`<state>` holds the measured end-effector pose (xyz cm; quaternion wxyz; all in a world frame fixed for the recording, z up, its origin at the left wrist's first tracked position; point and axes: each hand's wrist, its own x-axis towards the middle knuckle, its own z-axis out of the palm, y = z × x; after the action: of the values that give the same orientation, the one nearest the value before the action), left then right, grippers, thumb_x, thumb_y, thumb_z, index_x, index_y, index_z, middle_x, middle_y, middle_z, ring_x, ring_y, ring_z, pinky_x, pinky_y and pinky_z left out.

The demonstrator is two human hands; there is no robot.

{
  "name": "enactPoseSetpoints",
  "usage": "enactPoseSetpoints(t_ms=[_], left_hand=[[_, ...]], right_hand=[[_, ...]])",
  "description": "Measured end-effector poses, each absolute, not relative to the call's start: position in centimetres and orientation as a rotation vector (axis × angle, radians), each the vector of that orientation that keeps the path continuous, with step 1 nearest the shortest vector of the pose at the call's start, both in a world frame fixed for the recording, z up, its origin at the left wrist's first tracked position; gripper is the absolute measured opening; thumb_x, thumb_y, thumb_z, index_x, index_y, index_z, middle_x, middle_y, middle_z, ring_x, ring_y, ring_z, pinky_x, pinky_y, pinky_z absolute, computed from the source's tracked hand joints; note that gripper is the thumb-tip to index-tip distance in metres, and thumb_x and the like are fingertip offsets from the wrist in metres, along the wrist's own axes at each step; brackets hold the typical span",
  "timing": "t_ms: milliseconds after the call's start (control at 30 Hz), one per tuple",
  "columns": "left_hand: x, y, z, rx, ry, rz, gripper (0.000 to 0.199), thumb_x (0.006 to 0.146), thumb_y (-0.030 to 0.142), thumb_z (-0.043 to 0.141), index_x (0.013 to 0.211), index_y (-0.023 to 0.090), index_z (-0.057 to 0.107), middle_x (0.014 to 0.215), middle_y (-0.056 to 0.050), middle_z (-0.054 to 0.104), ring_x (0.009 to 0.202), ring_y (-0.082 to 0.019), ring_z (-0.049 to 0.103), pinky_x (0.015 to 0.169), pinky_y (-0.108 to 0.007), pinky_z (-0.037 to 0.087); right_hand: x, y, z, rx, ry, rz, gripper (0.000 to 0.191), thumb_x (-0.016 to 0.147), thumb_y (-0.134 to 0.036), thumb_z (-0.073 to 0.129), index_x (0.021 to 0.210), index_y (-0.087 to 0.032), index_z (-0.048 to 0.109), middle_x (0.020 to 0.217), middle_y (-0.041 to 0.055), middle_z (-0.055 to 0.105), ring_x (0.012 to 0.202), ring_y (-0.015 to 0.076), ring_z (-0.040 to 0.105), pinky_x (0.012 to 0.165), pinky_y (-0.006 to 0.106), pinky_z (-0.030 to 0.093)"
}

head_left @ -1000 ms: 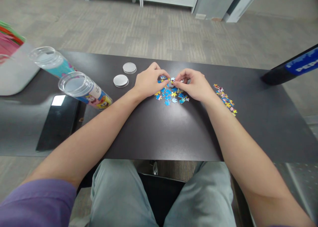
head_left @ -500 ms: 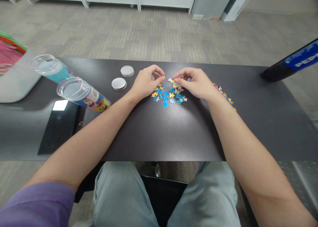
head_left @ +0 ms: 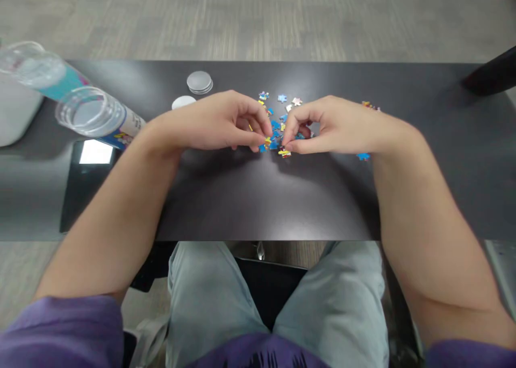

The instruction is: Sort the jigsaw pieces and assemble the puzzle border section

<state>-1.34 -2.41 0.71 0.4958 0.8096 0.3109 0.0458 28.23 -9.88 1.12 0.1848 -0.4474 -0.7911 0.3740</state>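
Observation:
My left hand (head_left: 231, 122) is closed in a pinch on a small yellow jigsaw puzzle piece (head_left: 267, 141). Facing it, my right hand (head_left: 322, 127) pinches a jigsaw puzzle piece with yellow and dark parts (head_left: 284, 152). The two pinches are a short way apart, at the near side of a loose group of mostly blue pieces (head_left: 276, 125). My hands partly cover that group. Several pale pieces, one of them a white-pink piece (head_left: 297, 101), lie at its far side. By my right wrist, more pieces show, including a blue piece (head_left: 363, 157).
Two clear jars with printed labels, a nearer jar (head_left: 91, 113) and a farther jar (head_left: 38, 70), stand at the left. Round whitish lids (head_left: 199, 81) lie behind my left wrist. A black glossy flat slab (head_left: 83, 180) is near the left edge; a dark cylinder (head_left: 494, 72) stands far right.
The view has tilted further down. Both hands have come closer to the table's near edge, and my right hand now pinches a yellow-and-dark piece at the group's near side.

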Motion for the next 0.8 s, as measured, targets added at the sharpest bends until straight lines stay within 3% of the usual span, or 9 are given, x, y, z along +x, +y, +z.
enactPoseSetpoints(t_ms=[67,133,300,433,567,700,800], left_hand=[[-1.0,-2.9,1.4,1.961,0.775,0.035,0.022,0.105,0.028,0.103,0.124,0.022,0.094,0.101,-0.007,0.093,0.089,-0.027,0.088,0.081,-0.042,0.071],[-0.5,-3.5,1.8,1.993,0.803,-0.078,0.022,0.103,0.022,0.106,0.121,0.021,0.094,0.092,-0.008,0.091,0.085,-0.028,0.085,0.082,-0.043,0.07],[0.2,-3.9,1.5,2.088,0.828,-0.171,0.016,0.101,0.017,0.102,0.108,0.029,0.094,0.081,-0.004,0.087,0.082,-0.03,0.083,0.085,-0.047,0.068],[0.0,-3.5,1.1,2.088,0.796,-0.174,0.017,0.1,0.025,0.104,0.113,0.028,0.095,0.082,-0.003,0.088,0.082,-0.028,0.083,0.082,-0.042,0.065],[0.3,-3.8,1.3,2.075,0.834,-0.199,0.023,0.105,0.012,0.094,0.125,0.023,0.096,0.085,-0.003,0.087,0.086,-0.026,0.082,0.089,-0.039,0.062],[0.7,-4.2,1.7,2.146,0.846,-0.268,0.026,0.104,0.006,0.083,0.118,0.022,0.098,0.085,-0.002,0.083,0.088,-0.026,0.081,0.092,-0.037,0.06],[0.6,-4.2,1.6,2.137,0.853,-0.242,0.017,0.102,0.012,0.089,0.112,0.023,0.097,0.085,-0.003,0.082,0.092,-0.028,0.081,0.093,-0.038,0.061]], right_hand=[[27.6,-10.1,1.1,-1.289,-2.268,1.101,0.01,0.093,-0.04,0.1,0.094,-0.031,0.094,0.088,-0.0006,0.086,0.088,0.0251,0.074,0.085,0.04,0.055],[27.2,-10.2,0.8,-1.332,-2.281,1.147,0.011,0.093,-0.039,0.101,0.093,-0.031,0.094,0.085,-0.0019,0.082,0.088,0.0241,0.074,0.083,0.038,0.054],[27.5,-9.7,-0.1,-1.304,-2.267,1.248,0.017,0.091,-0.036,0.108,0.093,-0.028,0.094,0.077,-0.004,0.073,0.081,0.0202,0.07,0.076,0.034,0.05],[28.0,-9.4,-0.3,-1.259,-2.305,1.234,0.017,0.092,-0.033,0.11,0.092,-0.028,0.094,0.077,-0.0036,0.074,0.078,0.0198,0.069,0.071,0.034,0.047],[28.5,-9.1,0.1,-1.332,-2.312,1.122,0.015,0.093,-0.027,0.11,0.092,-0.028,0.095,0.077,-0.0032,0.076,0.078,0.02,0.07,0.071,0.036,0.046],[29.1,-8.7,0.2,-1.355,-2.293,1.032,0.02,0.092,-0.026,0.113,0.089,-0.028,0.093,0.076,-0.0039,0.076,0.079,0.0206,0.071,0.073,0.036,0.047],[29.3,-8.5,0.0,-1.353,-2.281,1.01,0.023,0.089,-0.024,0.115,0.087,-0.027,0.093,0.074,-0.0038,0.074,0.08,0.021,0.071,0.073,0.037,0.046]])
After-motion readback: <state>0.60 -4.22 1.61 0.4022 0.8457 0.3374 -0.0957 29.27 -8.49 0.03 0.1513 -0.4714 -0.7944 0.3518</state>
